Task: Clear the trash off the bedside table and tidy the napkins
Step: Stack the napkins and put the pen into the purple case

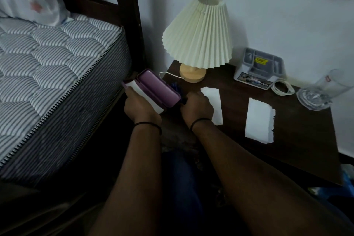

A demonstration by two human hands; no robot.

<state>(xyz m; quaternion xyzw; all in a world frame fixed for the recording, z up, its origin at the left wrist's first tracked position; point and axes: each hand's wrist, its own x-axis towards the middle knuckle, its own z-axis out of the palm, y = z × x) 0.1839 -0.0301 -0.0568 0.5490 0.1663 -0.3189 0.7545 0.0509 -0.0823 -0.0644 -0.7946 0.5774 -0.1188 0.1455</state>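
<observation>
Napkins (pixel 259 120) on dark bedside table (pixel 298 140), lamp (pixel 197 38), striped mattress (pixel 57 74) alongside

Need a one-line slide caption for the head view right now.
Both hands hold a purple case at the bedside table's left edge, the left hand also gripping a napkin; two napkins lie flat beside the lamp.

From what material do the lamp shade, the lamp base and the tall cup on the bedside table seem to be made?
Lamp shade: probably pleated paper or fabric, cream and matte, with sharp regular folds.
Lamp base: apparently light wood with a smooth, pale tan finish.
Tall cup: clear glass or plastic; the wall shows through it.
</observation>
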